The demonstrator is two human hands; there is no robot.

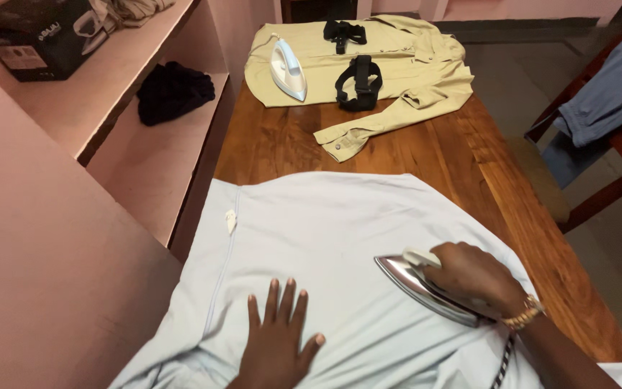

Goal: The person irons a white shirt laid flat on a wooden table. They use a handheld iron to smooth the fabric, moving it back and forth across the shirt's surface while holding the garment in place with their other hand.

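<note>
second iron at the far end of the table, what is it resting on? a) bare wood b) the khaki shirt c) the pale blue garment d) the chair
b: the white second iron sits on the khaki shirt spread at the far end of the wooden table, beside a black strap.
</note>
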